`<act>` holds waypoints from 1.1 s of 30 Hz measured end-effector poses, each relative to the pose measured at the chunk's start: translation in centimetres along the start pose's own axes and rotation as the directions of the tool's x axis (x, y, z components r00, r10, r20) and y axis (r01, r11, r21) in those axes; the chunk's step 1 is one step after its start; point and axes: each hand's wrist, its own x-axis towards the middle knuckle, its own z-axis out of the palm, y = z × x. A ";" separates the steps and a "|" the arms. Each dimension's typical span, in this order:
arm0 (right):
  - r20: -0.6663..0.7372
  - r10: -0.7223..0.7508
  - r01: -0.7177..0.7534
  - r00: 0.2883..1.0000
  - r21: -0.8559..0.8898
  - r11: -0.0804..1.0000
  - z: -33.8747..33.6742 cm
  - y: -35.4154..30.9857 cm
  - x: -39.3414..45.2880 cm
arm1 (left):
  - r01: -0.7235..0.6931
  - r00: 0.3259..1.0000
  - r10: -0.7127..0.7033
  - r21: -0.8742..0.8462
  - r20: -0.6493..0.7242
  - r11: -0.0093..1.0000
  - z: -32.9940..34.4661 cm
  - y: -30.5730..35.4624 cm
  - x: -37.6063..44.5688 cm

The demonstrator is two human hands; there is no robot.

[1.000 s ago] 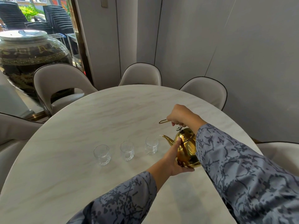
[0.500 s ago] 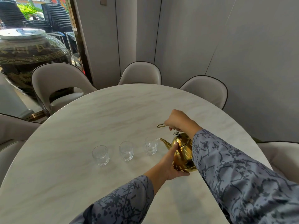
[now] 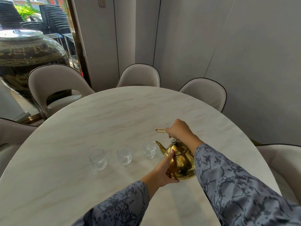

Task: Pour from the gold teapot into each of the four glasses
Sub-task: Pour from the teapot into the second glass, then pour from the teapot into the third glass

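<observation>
The gold teapot (image 3: pixel 182 162) is tipped left, its spout tip at the rim of the right glass (image 3: pixel 149 149). My right hand (image 3: pixel 178 131) grips the wire handle above the lid. My left hand (image 3: pixel 162 170) cups the pot's near side, thumb up on the shoulder. Two more clear glasses stand in a row to the left: a middle glass (image 3: pixel 124 154) and a left glass (image 3: pixel 98 159). A fourth glass is not visible; my arms and the pot hide the table behind them.
The round marble table (image 3: pixel 97 121) is ringed by beige chairs, one at the far side (image 3: pixel 140 75) and one at the far right (image 3: pixel 205 90). A large dark urn (image 3: pixel 24 59) stands behind glass at the left. Grey wall panels close the back.
The teapot has moved left and tipped down, bringing its spout from a short gap away to the right glass's rim. Both hands kept their hold.
</observation>
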 end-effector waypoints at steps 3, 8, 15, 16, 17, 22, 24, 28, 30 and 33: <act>-0.015 -0.002 0.002 1.000 0.039 0.999 0.3 0.7 -0.3 | -0.029 0.999 0.030 0.020 -0.019 0.999 -0.5 -0.4 0.3; -0.042 -0.044 0.046 0.998 0.069 0.997 0.6 0.5 -1.1 | -0.080 0.995 0.081 0.022 -0.062 0.997 -1.4 -0.7 -0.1; -0.028 -0.117 0.119 0.993 0.065 0.991 0.9 -1.8 -2.3 | -0.112 0.991 0.109 -0.047 -0.077 0.993 -2.6 -0.5 -2.2; -0.026 -0.129 0.130 0.991 0.060 0.990 1.2 -2.5 -2.5 | -0.112 0.991 0.107 -0.059 -0.082 0.992 -3.1 -0.4 -2.7; -0.020 -0.135 0.136 0.991 0.054 0.989 1.6 -3.2 -2.7 | -0.114 0.990 0.107 -0.077 -0.087 0.990 -3.7 -0.2 -3.2; 0.005 -0.166 0.166 0.986 0.024 0.986 3.0 -5.8 -3.2 | -0.085 0.995 0.077 -0.123 -0.067 0.989 -5.6 0.2 -4.6; 0.025 -0.168 0.168 0.986 0.001 0.986 3.5 -6.7 -3.4 | -0.081 0.996 0.075 -0.144 -0.047 0.986 -6.3 0.1 -4.9; 0.067 -0.166 0.170 0.984 -0.070 0.983 4.8 -8.8 -3.7 | -0.069 0.997 0.061 -0.201 -0.045 0.977 -7.8 0.1 -5.1; 0.081 -0.157 0.165 0.984 -0.101 0.981 5.1 -9.3 -3.7 | -0.054 0.998 0.047 -0.227 -0.037 0.972 -8.0 0.1 -5.6; 0.089 -0.135 0.146 0.987 -0.131 0.981 5.5 -10.1 -3.7 | -0.031 1.000 0.028 -0.248 -0.013 0.968 -8.6 0.3 -5.7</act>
